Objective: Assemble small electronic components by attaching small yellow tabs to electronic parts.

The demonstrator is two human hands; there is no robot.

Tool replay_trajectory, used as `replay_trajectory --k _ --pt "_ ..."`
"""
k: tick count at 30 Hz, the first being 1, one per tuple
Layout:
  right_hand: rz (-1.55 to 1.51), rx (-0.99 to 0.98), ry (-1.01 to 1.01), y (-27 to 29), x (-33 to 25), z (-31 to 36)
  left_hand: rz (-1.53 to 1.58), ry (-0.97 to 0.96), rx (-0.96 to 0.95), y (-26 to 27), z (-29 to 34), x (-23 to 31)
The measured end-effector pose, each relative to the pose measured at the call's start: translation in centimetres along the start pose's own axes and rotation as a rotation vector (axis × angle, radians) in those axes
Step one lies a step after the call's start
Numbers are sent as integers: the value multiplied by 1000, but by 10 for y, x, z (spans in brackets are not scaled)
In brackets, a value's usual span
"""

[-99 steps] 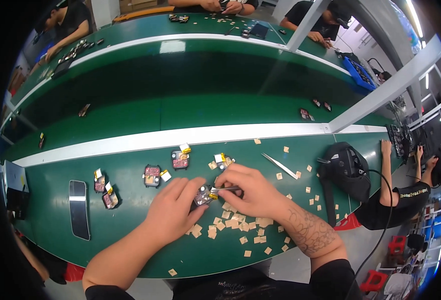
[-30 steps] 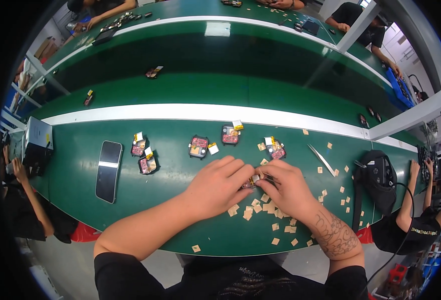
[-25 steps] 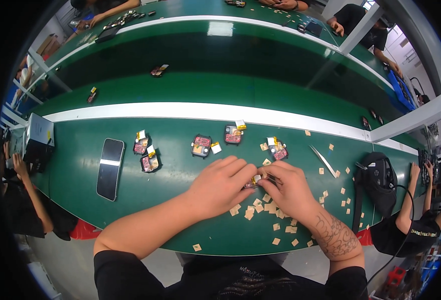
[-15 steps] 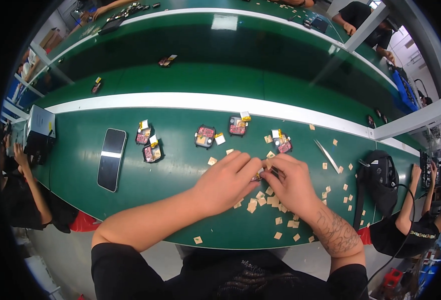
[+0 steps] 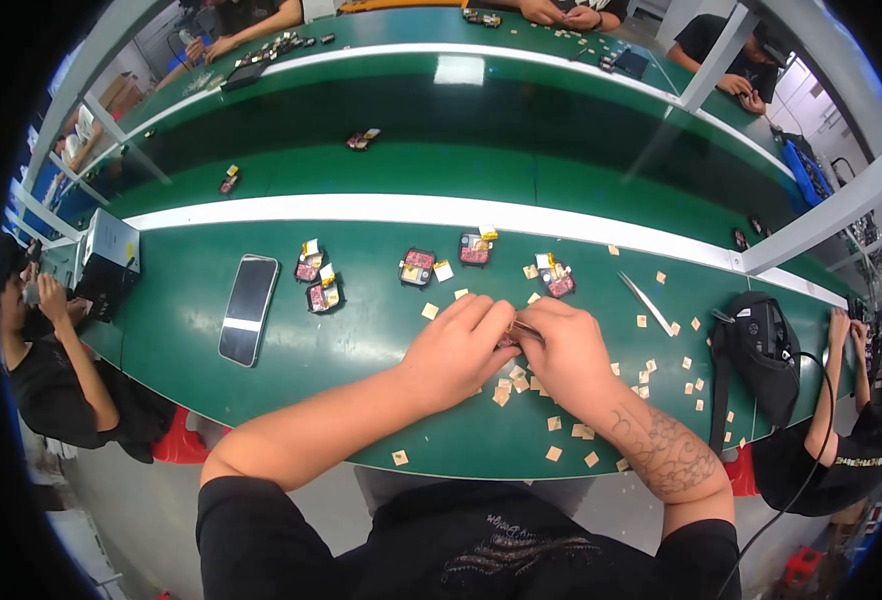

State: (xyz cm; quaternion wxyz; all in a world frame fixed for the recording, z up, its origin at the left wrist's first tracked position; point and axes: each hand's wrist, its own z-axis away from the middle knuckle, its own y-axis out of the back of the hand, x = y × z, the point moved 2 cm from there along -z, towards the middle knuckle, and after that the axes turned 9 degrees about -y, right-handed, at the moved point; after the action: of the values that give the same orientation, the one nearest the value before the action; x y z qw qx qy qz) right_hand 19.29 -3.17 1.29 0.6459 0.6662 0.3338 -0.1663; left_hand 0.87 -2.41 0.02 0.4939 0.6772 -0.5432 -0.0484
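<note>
My left hand [image 5: 461, 348] and my right hand [image 5: 566, 350] meet over the table, with fingertips pinched together. Between them is a small electronic module [image 5: 507, 341], mostly covered by the fingers. A thin tan edge shows at the top of the pinch; I cannot make out what it belongs to. Loose tan square pieces [image 5: 502, 396] lie scattered below and right of my hands. Beyond them sit several small square device housings with red circuit boards, among them an open housing [image 5: 417, 267] with a silver battery pouch [image 5: 444, 271] beside it.
White tweezers [image 5: 647, 303] lie to the right, near a black bag [image 5: 758, 350] with a strap. A phone [image 5: 250, 310] rests at the left, with two housings [image 5: 324, 293] near it. A white ledge [image 5: 381, 207] runs along the back. Co-workers sit on both sides and opposite.
The view has shifted slightly, so table items appear moved. My hands have drawn closer together, and the module between them is more covered by my fingers.
</note>
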Motion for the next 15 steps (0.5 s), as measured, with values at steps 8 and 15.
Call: replay_trajectory --k 8,15 --pt "-415 0 -190 26 30 -5 -12 -117 161 -5 -18 8" --pt "-898 -13 -170 43 36 -17 643 356 121 0 -64 0"
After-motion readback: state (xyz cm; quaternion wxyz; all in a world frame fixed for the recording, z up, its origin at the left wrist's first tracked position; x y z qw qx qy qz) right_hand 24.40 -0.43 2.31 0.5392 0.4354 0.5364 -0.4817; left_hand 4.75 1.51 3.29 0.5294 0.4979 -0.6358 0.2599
